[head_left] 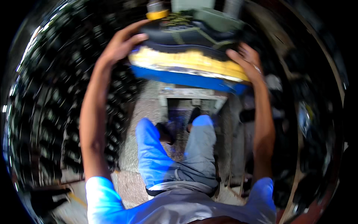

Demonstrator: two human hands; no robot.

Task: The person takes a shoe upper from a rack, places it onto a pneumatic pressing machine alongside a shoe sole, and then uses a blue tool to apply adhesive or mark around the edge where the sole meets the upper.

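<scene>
A dark shoe (186,37) with yellow-green stitching is held sideways at the top of the head view, between my two hands. Its thick sole edge (179,61) is yellow, and a blue layer (175,78) shows beneath it; motion blur hides whether that layer belongs to the shoe. My left hand (125,45) is closed round the left end, thumb on the near side and fingers partly hidden behind. At the right end my right hand (247,61) grips the shoe with bent fingers. A green piece (218,19) rises at the shoe's top, its kind unclear.
Rows of blurred dark objects (67,104) fill the left side. Below the shoe stands a pale metal frame (194,92), near my feet. A yellow-ringed cylinder (157,14) is just beyond the shoe. Dark clutter and a long rail (298,156) lie to the right.
</scene>
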